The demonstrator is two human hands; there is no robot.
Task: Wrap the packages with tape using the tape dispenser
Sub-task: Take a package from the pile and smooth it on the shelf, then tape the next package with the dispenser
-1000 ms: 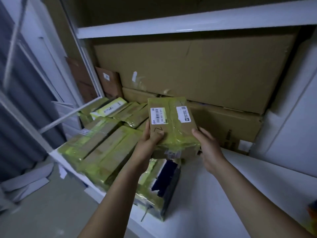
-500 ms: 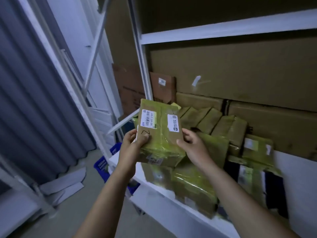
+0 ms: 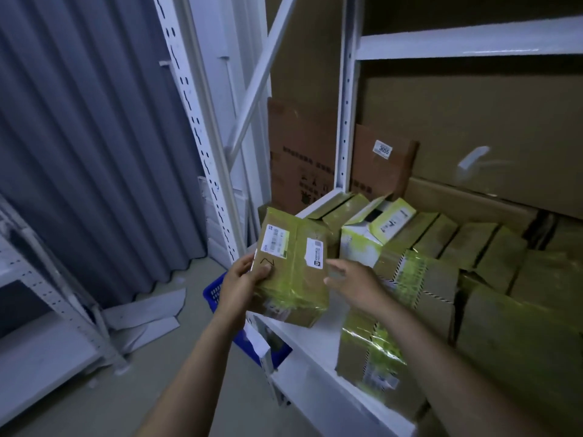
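Package (image 3: 295,280) label print too small; blue basket (image 3: 214,293) mostly hidden.

At the centre of the frame the left hand (image 3: 243,283) grips a taped cardboard package (image 3: 295,272) by its lower left corner, thumb on top. The right hand (image 3: 355,280), fingers straight, is just beside the package's right side. More taped packages (image 3: 422,279) fill the white shelf (image 3: 315,342) at right. A blue basket (image 3: 216,293) shows below the left hand.

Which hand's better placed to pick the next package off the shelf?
Right. The right hand is open and holds nothing, just beside the shelf packages. The left hand grips the labelled package, so it is busy.
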